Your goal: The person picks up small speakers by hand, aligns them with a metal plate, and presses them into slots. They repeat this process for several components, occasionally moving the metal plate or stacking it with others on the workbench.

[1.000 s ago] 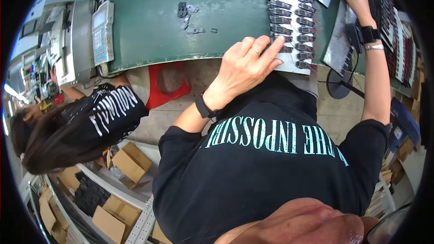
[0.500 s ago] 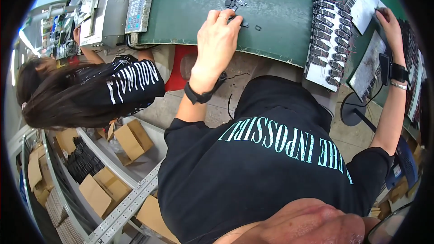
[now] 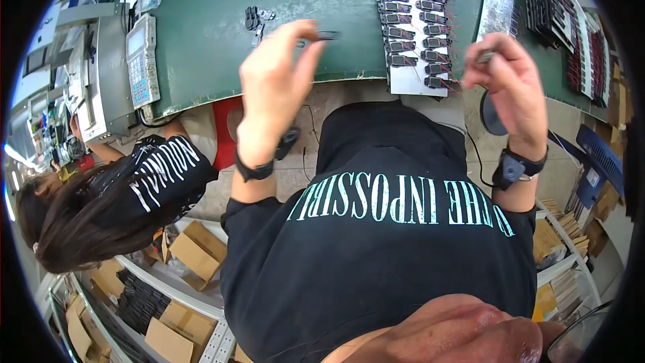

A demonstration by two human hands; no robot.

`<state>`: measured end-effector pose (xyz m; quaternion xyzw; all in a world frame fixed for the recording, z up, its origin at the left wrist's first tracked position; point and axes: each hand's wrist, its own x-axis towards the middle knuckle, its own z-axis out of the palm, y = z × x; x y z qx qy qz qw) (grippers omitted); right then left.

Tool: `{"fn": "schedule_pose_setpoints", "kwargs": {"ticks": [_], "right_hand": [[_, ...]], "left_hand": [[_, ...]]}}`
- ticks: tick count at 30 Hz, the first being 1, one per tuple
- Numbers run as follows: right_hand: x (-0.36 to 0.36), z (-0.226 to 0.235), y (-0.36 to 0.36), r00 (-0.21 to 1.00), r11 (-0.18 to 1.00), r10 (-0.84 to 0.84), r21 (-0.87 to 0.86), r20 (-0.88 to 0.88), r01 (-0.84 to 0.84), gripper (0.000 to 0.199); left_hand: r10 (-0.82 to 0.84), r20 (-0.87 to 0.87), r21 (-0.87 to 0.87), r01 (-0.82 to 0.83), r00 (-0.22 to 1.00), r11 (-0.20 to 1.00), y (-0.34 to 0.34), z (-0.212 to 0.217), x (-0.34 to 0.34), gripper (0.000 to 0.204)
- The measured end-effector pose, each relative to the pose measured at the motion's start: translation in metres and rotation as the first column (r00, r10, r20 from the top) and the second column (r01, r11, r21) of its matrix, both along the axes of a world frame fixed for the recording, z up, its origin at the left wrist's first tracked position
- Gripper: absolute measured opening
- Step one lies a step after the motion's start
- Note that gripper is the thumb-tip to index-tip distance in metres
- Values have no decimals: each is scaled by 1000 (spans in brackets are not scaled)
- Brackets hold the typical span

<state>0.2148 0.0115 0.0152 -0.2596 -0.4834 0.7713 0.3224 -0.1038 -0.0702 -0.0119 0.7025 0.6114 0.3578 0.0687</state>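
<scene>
My left hand [image 3: 269,91] hovers over the near edge of the table, thumb and forefinger pinching a small flat black plastic part [image 3: 327,35]. My right hand [image 3: 514,84] is raised off the table's edge at the right, its fingertips closed on a small grey part [image 3: 485,57], blurred and hard to name. Between the two hands lies a white board [image 3: 411,83] with two columns of small black modules [image 3: 403,60] trailing thin red wires. Beyond my left hand, several loose black pieces [image 3: 252,17] and a small clear piece [image 3: 267,15] rest on the green tabletop [image 3: 201,47].
More boards [image 3: 497,10] and stacked rows of black modules [image 3: 547,13] fill the right side. At the left stand a keypad device [image 3: 141,60] and a metal machine [image 3: 104,60]. A co-worker [image 3: 127,195] sits there. Shelves with cardboard boxes [image 3: 198,252] are behind me.
My right hand has come back from the far-right boards toward my body, carrying the small grey part. My left hand has lifted from the loose pieces with the black part. The whole view has shifted.
</scene>
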Motion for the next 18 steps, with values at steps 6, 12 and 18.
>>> {"fn": "schedule_pose_setpoints", "kwargs": {"ticks": [6,12,18], "right_hand": [[-30,1,-2,957,1000,18,13,289,-23,21],[-29,-9,-2,956,995,-70,85,285,48,18],[-38,-13,-5,910,897,-324,390,259,208,18]], "left_hand": [[-271,33,201,259,962,945,29,8,74,18],[-212,243,7,217,947,976,30,7,87,28],[-88,555,-188,228,827,955,27,6,88,32]]}}
